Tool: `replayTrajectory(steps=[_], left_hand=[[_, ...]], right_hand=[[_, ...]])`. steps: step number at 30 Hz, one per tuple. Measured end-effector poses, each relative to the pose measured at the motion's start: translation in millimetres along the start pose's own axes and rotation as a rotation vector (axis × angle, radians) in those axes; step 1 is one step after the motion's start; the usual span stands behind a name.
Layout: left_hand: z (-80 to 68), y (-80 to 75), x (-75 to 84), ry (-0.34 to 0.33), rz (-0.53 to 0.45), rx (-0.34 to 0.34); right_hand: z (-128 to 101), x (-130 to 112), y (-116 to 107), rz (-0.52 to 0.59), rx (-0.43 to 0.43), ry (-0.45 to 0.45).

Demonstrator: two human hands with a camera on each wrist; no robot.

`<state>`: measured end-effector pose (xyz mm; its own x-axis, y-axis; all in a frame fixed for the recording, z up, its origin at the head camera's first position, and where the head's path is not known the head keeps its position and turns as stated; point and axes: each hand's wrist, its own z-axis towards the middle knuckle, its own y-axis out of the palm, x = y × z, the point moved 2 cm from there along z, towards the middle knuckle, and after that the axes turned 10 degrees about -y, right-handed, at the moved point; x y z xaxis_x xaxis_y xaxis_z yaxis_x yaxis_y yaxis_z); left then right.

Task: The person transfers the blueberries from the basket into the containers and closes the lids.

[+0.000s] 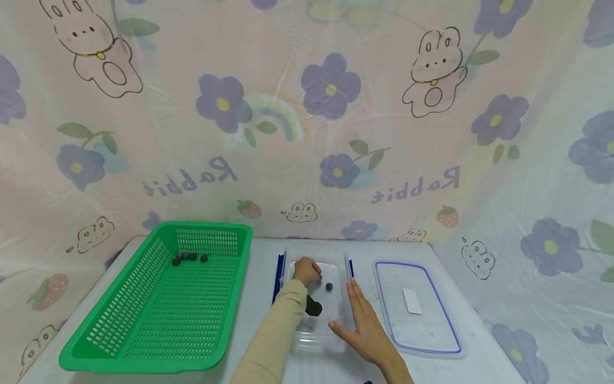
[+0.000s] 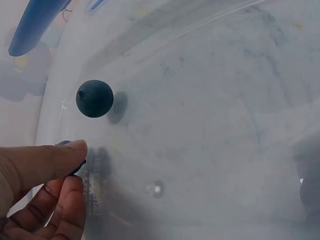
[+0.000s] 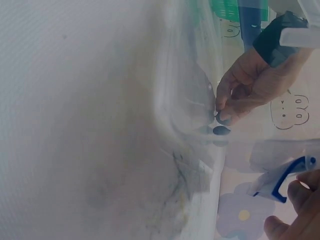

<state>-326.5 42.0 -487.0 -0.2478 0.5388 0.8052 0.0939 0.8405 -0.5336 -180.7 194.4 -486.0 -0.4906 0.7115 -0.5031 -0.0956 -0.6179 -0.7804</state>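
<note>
I see the left hand inside the clear container, fingertips pinching a small dark ball off its floor; another ball lies loose nearby. Right hand, fingers straight, braces the container's side, probably to steady it.

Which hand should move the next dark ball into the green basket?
Left. The left hand is inside the clear box, pinching a dark ball. The right hand lies flat on the box's right rim, steadying it.

A pale table carries a green basket, a clear plastic container and its blue-rimmed lid.
</note>
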Motion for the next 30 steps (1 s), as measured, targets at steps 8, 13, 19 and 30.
replayTrajectory(steps=[8,13,19,30], left_hand=[[-1.4,-0.9,0.6,-0.006,-0.021,-0.005],[-2.2,-3.6,3.8,0.032,-0.012,0.004],[-2.6,-11.8,15.1,0.069,0.010,0.015],[-3.2,-35.3,39.8,0.148,0.048,-0.070]], right_hand=[[-0.3,0.2,0.4,-0.006,-0.010,0.001],[0.2,0.2,1.1,-0.001,-0.001,-0.010],[0.1,-0.1,1.3,0.002,0.011,-0.033],[0.1,1.4,0.0,0.019,0.028,-0.053]])
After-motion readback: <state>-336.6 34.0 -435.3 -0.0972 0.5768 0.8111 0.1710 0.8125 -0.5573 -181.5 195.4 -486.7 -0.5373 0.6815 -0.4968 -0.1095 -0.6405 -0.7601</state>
